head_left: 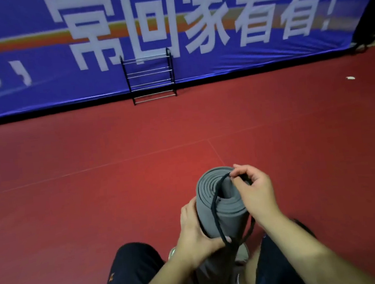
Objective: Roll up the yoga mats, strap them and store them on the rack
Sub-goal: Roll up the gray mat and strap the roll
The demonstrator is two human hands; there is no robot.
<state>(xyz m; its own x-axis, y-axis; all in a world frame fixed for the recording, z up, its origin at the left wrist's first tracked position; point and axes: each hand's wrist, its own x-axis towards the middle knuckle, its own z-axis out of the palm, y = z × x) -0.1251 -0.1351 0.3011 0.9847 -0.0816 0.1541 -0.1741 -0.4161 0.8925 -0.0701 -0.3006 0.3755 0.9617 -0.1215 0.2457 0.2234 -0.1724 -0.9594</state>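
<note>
standing on end between the knees, a tightly coiled grey foam mat [220,198] is gripped by the left hand [195,236]; a black cord strap [216,206] across its spiral top is pinched by the right hand [255,191], well short of the wire rack [149,76].

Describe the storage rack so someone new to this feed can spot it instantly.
Look to the blue banner with big white characters across the far wall. Against its lower edge, near the middle, a small rack stands on the red floor. It is the only ladder-like frame in view: black side posts, silver horizontal rails.
</note>
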